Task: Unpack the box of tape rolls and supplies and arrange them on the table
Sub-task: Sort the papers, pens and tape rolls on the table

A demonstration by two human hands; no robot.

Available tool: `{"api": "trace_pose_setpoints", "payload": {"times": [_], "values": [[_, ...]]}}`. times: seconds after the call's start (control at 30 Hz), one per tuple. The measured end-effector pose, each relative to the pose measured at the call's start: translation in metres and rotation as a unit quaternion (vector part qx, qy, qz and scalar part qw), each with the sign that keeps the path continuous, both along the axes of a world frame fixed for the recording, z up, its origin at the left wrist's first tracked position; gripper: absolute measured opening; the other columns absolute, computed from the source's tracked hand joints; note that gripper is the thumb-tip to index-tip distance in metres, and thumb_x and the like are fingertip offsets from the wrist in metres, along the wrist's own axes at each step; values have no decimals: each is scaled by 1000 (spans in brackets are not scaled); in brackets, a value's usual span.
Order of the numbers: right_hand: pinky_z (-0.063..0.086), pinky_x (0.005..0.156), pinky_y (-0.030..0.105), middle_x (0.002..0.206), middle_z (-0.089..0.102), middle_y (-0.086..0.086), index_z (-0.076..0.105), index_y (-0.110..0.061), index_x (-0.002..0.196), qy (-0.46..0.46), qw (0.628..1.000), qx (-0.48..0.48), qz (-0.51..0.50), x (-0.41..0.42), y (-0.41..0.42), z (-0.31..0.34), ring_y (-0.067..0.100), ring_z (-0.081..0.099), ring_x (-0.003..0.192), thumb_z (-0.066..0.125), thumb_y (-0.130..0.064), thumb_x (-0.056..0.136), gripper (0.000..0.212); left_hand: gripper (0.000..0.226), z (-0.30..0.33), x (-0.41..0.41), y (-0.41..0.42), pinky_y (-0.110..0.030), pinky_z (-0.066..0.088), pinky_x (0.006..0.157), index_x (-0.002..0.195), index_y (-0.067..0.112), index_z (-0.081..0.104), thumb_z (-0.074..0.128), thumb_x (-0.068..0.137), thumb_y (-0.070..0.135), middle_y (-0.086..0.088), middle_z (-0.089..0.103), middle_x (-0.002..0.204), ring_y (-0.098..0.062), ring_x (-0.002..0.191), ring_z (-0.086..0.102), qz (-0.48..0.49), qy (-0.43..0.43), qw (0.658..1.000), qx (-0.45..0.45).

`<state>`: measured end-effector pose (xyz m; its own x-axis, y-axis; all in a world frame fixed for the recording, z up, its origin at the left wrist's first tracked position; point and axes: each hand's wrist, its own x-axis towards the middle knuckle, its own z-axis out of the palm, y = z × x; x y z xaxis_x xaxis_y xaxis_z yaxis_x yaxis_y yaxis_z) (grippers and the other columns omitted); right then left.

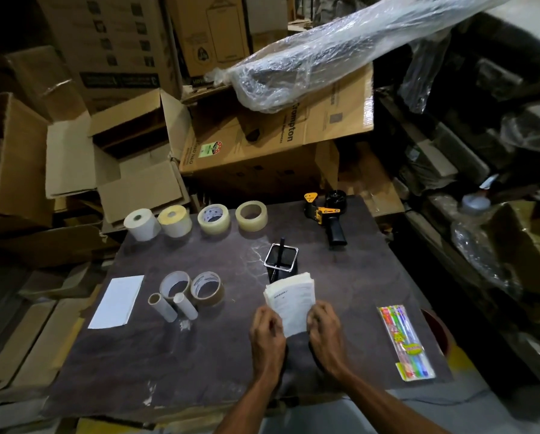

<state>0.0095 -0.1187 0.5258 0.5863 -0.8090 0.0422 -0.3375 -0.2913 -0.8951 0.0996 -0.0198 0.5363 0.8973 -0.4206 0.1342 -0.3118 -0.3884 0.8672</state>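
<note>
**Paper stack held in both hands, near edge of table**

You hold the stack of printed papers between your two hands, above the dark table, just in front of the black mesh pen holder. The stack's far end overlaps the holder's near side in view; whether they touch cannot be told. Your left hand grips the stack's left edge with fingers curled in; your right hand grips the right edge the same way. Both forearms enter from the bottom of the frame and converge toward the stack, knuckles facing up.

Layout on the table:
- Far edge, left to right: white label roll, yellowish label roll, clear tape roll, second clear tape roll.
- Far right: tape dispenser, black and yellow, handle toward you.
- Left of your hands: white sheet, lying flat; beside it two cardboard cores lying down, touching a white tape roll and a brown tape roll.
- Right of your hands, well apart: pack of coloured pens, lying flat.
- One pen stands in the holder.
</note>
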Motion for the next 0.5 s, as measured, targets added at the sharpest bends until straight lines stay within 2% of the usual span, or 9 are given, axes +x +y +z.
{"api": "trace_pose_setpoints", "payload": {"times": [0.07,0.13,0.23,0.3,0.37,0.43,0.5], "values": [[56,76,36,98,58,-12,58,-25,84,-10,999,-7,33,-2,1,0,5,60,91,64,-3,83,23,30,-5,3,1,-30,56,68,74,26,59,61,83,-3,10,61,84,-1,82,60,-16,13,1000,2],[57,79,32,105,61,-15,63,-29,88,-20,998,9,56,-1,-3,1,6,62,99,70,-8,81,23,30,-8,8,2,-29,58,75,80,25,69,63,82,-4,12,67,90,0,86,64,-28,19,999,-4],[55,81,28,106,63,-13,64,-33,90,-33,996,-7,78,4,-9,8,8,63,99,67,-8,83,25,30,3,16,1,-24,56,81,88,22,74,64,83,-5,11,70,94,-1,89,66,-41,-19,999,-19],[55,82,26,107,66,-7,66,-28,93,-35,996,-26,84,4,-9,16,8,65,99,66,-22,80,15,27,10,19,1,-18,54,81,90,20,74,63,83,-4,11,69,96,2,90,66,-56,-26,998,-23],[54,80,21,105,68,-10,67,-23,93,-32,996,-44,74,0,-6,11,4,66,96,64,-35,76,21,25,6,19,6,-14,52,81,89,21,74,61,81,1,11,70,97,3,91,65,-80,-12,997,-2],[51,78,14,99,64,-16,68,-29,89,9,996,-53,67,-6,-4,-5,5,65,92,58,-23,79,15,26,-7,13,14,-11,50,82,86,22,75,60,79,2,11,70,97,5,89,63,-80,5,996,35],[48,78,12,98,62,-17,67,-35,88,32,996,-27,80,-9,-6,-17,5,63,90,54,-15,78,25,30,-14,8,19,-11,50,81,82,22,75,61,78,-4,12,70,91,12,86,61,-53,6,997,49]]}}
